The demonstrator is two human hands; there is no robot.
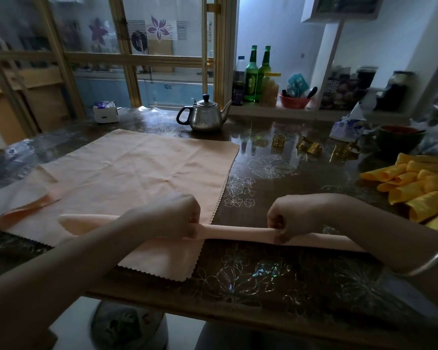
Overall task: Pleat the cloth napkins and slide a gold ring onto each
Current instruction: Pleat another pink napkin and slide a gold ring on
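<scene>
Hands pinch one pleated peach napkin (235, 233) — my left hand (180, 215) and right hand (286, 218) closed on it, stretched between them above the bench (276, 274). Flat napkin (137, 173) lies beneath my left; gold rings (311, 147) sit far right — beside yellow napkins (415, 188).

Two bare forearms reach forward from the bottom corners of the view, the left one entering from the lower left and angling up toward the centre; the left hand (180, 215) is curled into a loose fist, knuckles up, fingers and thumb pinched closed on a gathered strip of cloth. The right hand (286, 218) mirrors it a short way to the right, also fisted and pinching closed on the same strip; the right forearm runs off the lower right edge, a band circling it.
</scene>
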